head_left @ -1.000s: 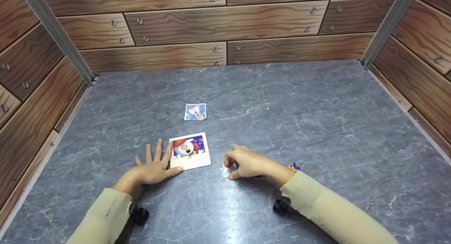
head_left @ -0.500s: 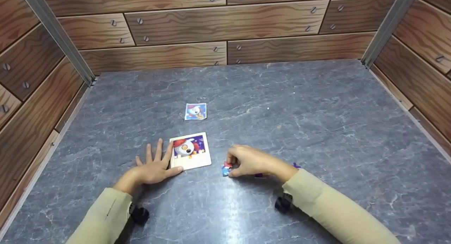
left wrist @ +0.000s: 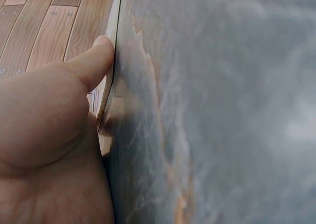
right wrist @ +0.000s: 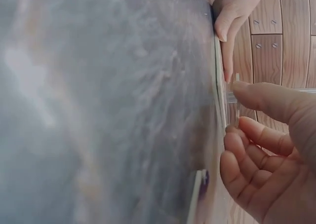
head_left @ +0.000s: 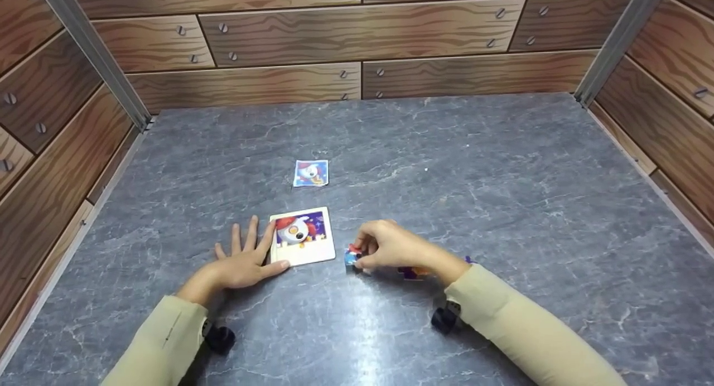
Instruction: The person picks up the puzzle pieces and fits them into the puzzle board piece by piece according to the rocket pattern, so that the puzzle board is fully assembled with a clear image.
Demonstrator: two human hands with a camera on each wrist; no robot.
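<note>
My left hand (head_left: 240, 268) lies flat with fingers spread, its thumb and index finger resting on the left edge of a puzzle board (head_left: 305, 256). The board's upper part carries a cartoon picture in red, white and purple; its lower part is bare and pale. To the right of the board, my right hand (head_left: 393, 246) pinches a small blue and red puzzle piece (head_left: 351, 256) between thumb and fingers, just above the table. In the right wrist view the puzzle piece (right wrist: 237, 108) shows edge-on at the fingertips. Under the right wrist lies a purple and orange puzzle piece (head_left: 411, 273), partly hidden.
A small picture card (head_left: 311, 173) with a similar cartoon lies beyond the board. A bit of another purple piece (head_left: 470, 260) peeks out behind the right cuff. Wood-patterned walls (head_left: 279, 40) border the grey marbled table (head_left: 530, 207) at the back and sides.
The right hand has lifted the blue and red piece off the table and tilted it up. More of the purple and orange piece shows. The left hand stays on the board.
</note>
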